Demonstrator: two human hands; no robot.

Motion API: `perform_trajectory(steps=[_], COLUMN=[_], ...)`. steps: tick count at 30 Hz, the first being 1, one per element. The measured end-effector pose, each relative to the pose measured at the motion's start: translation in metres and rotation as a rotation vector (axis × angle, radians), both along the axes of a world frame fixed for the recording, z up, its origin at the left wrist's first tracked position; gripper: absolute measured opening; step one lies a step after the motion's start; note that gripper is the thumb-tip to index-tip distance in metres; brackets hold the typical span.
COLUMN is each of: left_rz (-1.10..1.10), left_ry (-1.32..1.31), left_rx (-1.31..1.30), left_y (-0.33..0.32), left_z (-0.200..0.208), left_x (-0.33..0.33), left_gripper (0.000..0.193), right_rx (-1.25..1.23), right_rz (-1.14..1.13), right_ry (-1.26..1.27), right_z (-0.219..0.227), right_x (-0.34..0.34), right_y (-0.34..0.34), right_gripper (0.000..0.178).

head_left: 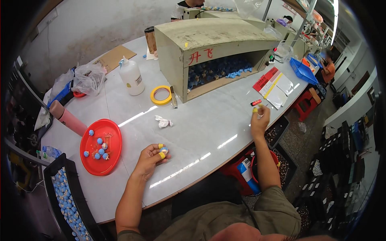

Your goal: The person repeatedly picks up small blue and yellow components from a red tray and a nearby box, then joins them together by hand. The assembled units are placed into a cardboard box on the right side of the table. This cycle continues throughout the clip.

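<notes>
1. Head view, lower centre: left hand (148, 161) pinches a blue-and-cream piece (164, 150), apparently mid-handling; the next move calls for steadiness.
2. Right of centre, right hand (260, 122) curls near a red cylinder (255, 103); whether it's gripping, I can't tell.
3. Table (201, 136) offers room between hands, front edge below.

Blue-and-white piece (164, 150): A small, rounded item, blue toward the top and pale below, is pinched between the thumb and fingers of the left hand (149, 160) above the glossy grey tabletop (193, 130) (its finer detail is too small to make out).
Red tube (256, 103): Short and dark at one end, it lies on its side at a slight slant, just beside the right hand's (260, 121) fingertips; whether they touch cannot be told.
</notes>
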State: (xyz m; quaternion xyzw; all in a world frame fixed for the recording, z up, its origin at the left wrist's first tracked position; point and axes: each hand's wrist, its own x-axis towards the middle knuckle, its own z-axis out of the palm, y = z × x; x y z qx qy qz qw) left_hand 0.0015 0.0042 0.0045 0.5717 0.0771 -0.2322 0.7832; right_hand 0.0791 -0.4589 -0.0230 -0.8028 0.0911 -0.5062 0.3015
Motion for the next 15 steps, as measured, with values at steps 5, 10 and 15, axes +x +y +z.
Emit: perform_trajectory(steps=[5,10,15], left_rz=[-0.014,-0.007,-0.022], left_ry=[0.011,0.027,0.051], left_rx=[-0.001,-0.046,-0.053], left_y=[0.003,0.009,0.008], left_z=[-0.002,-0.008,-0.007], left_x=[0.001,0.002,0.003], left_gripper=[0.030,0.029,0.028], right_rx=[-0.033,-0.445,-0.697], right_rz=[0.260,0.071,0.018], right_ry=[0.183,0.441,0.630], right_z=[0.015,0.019,0.021], right_x=[0.084,0.191,0.223], right_y=[0.034,0.019,0.001], right_gripper=[0.022,0.028,0.027])
